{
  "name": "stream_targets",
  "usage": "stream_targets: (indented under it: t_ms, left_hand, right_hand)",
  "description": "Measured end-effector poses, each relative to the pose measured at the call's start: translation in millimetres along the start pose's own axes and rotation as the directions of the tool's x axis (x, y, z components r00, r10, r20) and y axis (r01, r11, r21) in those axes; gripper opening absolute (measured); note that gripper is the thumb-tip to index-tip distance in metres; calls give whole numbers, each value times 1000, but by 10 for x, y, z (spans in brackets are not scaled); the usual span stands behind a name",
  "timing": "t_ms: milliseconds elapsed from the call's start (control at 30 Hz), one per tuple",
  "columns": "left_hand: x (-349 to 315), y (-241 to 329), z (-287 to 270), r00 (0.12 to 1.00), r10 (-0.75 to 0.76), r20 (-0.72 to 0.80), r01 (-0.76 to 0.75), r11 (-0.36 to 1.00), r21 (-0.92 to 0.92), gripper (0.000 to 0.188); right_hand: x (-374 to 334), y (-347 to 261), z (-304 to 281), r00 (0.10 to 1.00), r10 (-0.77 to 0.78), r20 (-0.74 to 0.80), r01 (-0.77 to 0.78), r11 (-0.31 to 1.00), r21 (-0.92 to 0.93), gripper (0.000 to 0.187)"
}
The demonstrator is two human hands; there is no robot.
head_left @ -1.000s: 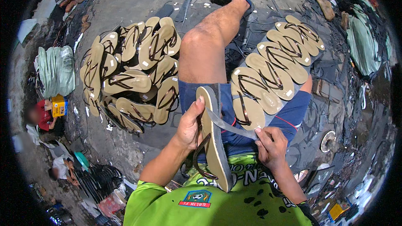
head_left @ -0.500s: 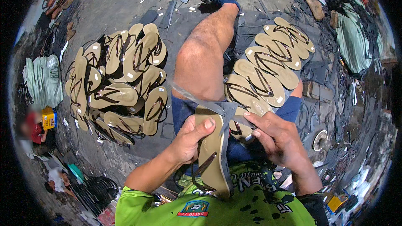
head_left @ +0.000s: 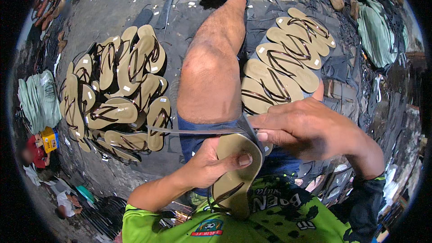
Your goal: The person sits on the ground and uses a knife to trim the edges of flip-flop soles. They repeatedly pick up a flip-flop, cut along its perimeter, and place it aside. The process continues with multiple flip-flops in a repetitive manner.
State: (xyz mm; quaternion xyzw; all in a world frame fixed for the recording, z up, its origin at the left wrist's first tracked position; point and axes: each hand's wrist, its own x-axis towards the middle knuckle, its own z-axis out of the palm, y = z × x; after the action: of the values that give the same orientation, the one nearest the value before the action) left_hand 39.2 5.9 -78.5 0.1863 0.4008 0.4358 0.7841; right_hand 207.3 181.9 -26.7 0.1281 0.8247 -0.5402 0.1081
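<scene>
Closest to me, against the green shirt, a tan sandal is standing tilted, toe end up, over the person's lap. The left hand is gripping it firmly, its thumb pressing across the footbed near the toe. The right hand is clasping what looks like a long thin blade, though its gripped end is hiding from me. The blade is crossing just beyond the toe; whether it is touching, I cannot tell.

That nearness is worrying me. Should the sandal be twisting in its one-handed hold, the edge could be biting into the footbed or skidding toward that thumb. Its free end is reaching over the bare leg, so a jerking right wrist could be bringing it down there.

Farther out, finished-looking sandals are overlapping in a row rightward, while a looser pile is lying leftward. Beyond, a pale green bundle is slumping.
</scene>
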Motion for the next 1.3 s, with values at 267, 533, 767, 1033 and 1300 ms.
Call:
stream_targets:
  t_ms: [267,533,767,1033,1300]
  left_hand:
    - [-349,292,-248,977,190,-94,-155,943,294,25]
    - [-616,113,-358,491,559,-668,-565,788,244,36]
    - [-18,-267,359,820,374,-434,-573,533,-623,27]
    - [-3,-220,536,767,383,-514,-641,438,-630,23]
    - [17,-340,668,688,414,-597,-701,591,-398,24]
  right_hand:
    - [-187,194,365,926,294,-237,-50,719,693,51]
    - [-461,250,1131,593,213,-776,250,868,430,41]
    - [-472,257,1579,494,-171,-852,80,985,-152,46]
    - [-594,456,1807,483,-222,-847,5,968,-251,53]
    - [-456,288,1532,489,-220,-844,-15,965,-260,52]
